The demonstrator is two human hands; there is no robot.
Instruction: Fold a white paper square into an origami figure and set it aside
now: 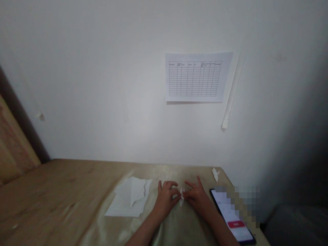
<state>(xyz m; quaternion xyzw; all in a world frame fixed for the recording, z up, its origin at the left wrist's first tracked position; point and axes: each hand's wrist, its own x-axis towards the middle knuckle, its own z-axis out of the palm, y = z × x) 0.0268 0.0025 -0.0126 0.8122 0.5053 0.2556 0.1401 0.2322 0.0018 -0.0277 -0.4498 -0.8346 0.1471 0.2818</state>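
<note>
A small piece of folded white paper point(181, 201) stands between my two hands, narrow and pointed at its lower end. From its left side my left hand point(167, 197) pinches it with thumb and forefinger, the other fingers raised. My right hand point(197, 196) grips the opposite side in a pinch, with some fingers spread up and away. The fingertips partly cover the paper, so its exact folds cannot be made out. Left of my hands lies a stack of white paper sheets point(124, 208), with a creased sheet point(135, 189) on top.
A second small folded paper point(215, 174) lies at the table's back right corner. Beside my right forearm rests a phone point(232, 213) with a lit screen, partly blurred out. The cloth-covered table point(64, 191) meets a white wall bearing a printed grid sheet point(196, 78).
</note>
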